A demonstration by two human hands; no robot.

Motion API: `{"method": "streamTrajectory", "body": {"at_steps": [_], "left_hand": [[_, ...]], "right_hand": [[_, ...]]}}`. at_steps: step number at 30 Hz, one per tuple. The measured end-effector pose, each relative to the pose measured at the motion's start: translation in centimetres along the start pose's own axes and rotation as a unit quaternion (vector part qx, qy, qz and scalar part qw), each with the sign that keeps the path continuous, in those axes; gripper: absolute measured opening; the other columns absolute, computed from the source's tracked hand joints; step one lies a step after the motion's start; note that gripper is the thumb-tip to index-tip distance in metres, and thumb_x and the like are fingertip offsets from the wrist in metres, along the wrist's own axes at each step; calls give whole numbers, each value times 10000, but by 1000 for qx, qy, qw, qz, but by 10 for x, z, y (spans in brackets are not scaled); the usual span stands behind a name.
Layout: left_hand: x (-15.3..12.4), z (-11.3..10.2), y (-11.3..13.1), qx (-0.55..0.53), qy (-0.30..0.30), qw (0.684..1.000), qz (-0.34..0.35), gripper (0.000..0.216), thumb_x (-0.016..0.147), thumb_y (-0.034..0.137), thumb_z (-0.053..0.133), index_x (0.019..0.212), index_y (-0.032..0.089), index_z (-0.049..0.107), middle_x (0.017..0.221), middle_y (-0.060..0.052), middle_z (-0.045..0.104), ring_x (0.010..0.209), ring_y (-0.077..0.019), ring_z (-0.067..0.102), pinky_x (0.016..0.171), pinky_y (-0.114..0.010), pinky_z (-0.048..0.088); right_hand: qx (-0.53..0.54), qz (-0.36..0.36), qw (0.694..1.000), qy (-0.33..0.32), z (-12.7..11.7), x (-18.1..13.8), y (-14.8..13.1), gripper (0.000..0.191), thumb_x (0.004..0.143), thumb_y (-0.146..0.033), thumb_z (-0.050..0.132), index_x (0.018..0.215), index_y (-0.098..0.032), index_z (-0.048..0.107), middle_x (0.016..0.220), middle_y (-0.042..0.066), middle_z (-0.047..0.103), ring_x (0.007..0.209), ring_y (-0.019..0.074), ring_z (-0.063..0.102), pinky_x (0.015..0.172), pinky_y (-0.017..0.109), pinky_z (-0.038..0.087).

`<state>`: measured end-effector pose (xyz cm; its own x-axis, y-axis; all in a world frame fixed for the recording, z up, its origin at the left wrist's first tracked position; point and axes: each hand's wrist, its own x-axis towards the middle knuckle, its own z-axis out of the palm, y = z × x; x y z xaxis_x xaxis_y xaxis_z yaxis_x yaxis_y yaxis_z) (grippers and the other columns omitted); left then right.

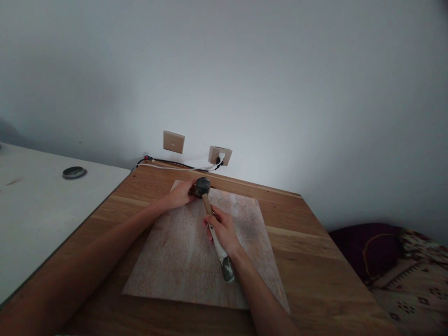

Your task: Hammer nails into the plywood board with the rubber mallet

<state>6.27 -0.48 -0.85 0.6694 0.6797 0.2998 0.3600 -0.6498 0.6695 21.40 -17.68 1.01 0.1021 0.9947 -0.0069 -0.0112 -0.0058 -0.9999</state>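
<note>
Through the head camera I see my right hand (224,231) wrapped in a closed grip around the wooden handle of a hammer (214,226), partway along its length, with the worn, pale butt of the handle sticking out behind my wrist toward me. The hammer's dark round head (202,186) sits beyond my knuckles, just beside my left hand (180,194). That left hand rests on the far edge of a pale board (182,261), fingers curled inward next to the hammer head; I cannot tell whether they pinch anything, because the spot is small and dim. The board lies flat beneath both hands on a wooden table (315,270). Past my left hand, on the wall, are a beige switch plate (173,141) and a socket (220,155) with a white plug and cables trailing along the table's back edge. Well off to the left of my left arm is a white surface (35,210) with a small dark round lid (74,172).
</note>
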Motion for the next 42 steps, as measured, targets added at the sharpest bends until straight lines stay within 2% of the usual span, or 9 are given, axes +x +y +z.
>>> {"method": "streamTrajectory", "body": {"at_steps": [6, 9, 14, 20, 25, 31, 34, 39, 42], "left_hand": [[-5, -57, 31, 178, -122, 976, 14, 86, 749, 142, 599, 768, 191, 668, 739, -31, 710, 693, -204, 646, 674, -279, 461], [-14, -65, 61, 202, -173, 962, 61, 115, 769, 104, 588, 747, 182, 670, 715, -6, 697, 669, -174, 620, 664, -271, 444], [-34, -7, 94, 166, -198, 932, 255, 300, 759, 64, 681, 1007, 227, 726, 1017, -33, 776, 955, -220, 706, 826, -302, 523], [-50, 64, 94, 252, -127, 887, 366, 189, 836, 30, 636, 804, 196, 721, 813, -69, 776, 781, -240, 728, 767, -383, 562], [-43, 52, 91, 243, -118, 879, 393, 200, 831, 23, 653, 747, 195, 713, 762, -64, 773, 736, -234, 731, 726, -378, 529], [-31, 5, 74, 153, -166, 945, 237, 210, 801, 79, 678, 944, 225, 728, 880, 3, 789, 798, -194, 731, 688, -294, 509], [-39, 17, 82, 151, -168, 926, 303, 232, 803, 133, 733, 1014, 227, 714, 999, -11, 791, 947, -206, 727, 810, -305, 528], [-59, 65, 105, 277, -101, 856, 425, 136, 869, 108, 694, 783, 213, 706, 798, -25, 766, 814, -218, 708, 755, -359, 514], [-57, 63, 104, 283, -84, 853, 429, 135, 865, 107, 703, 792, 220, 709, 834, -22, 765, 845, -214, 705, 765, -351, 509]], "right_hand": [[45, 32, 998, 10, 2, 0, 0, 154, 760, -358, 668, 774, -212, 621, 624, -52, 637, 319, 69, 459, 273, 185, 336], [87, 25, 995, 51, 0, -1, -5, 189, 757, -390, 677, 771, -209, 623, 624, -48, 631, 320, 72, 443, 274, 202, 349], [130, -18, 982, 137, -9, -4, -14, 176, 765, -387, 658, 764, -215, 617, 526, -66, 558, 327, 74, 407, 295, 197, 336], [158, -26, 971, 176, -18, -6, -14, 204, 733, -376, 685, 843, -218, 618, 594, -65, 601, 325, 68, 409, 288, 199, 325], [167, -24, 973, 158, -18, -6, -14, 238, 736, -363, 696, 909, -212, 635, 608, -63, 612, 330, 63, 411, 301, 197, 334], [161, -45, 968, 184, -17, -6, -18, 292, 741, -390, 674, 965, -205, 648, 631, -65, 617, 329, 68, 430, 292, 195, 359], [167, -49, 965, 197, -19, -6, -19, 355, 730, -393, 676, 1029, -203, 647, 633, -74, 612, 330, 70, 428, 291, 196, 352], [158, -45, 967, 194, -22, -8, -19, 264, 776, -408, 670, 939, -205, 630, 585, -83, 565, 328, 71, 404, 301, 200, 351], [156, -55, 968, 190, -21, -9, -19, 276, 779, -392, 672, 983, -211, 637, 620, -79, 590, 344, 62, 416, 313, 179, 340]]}}
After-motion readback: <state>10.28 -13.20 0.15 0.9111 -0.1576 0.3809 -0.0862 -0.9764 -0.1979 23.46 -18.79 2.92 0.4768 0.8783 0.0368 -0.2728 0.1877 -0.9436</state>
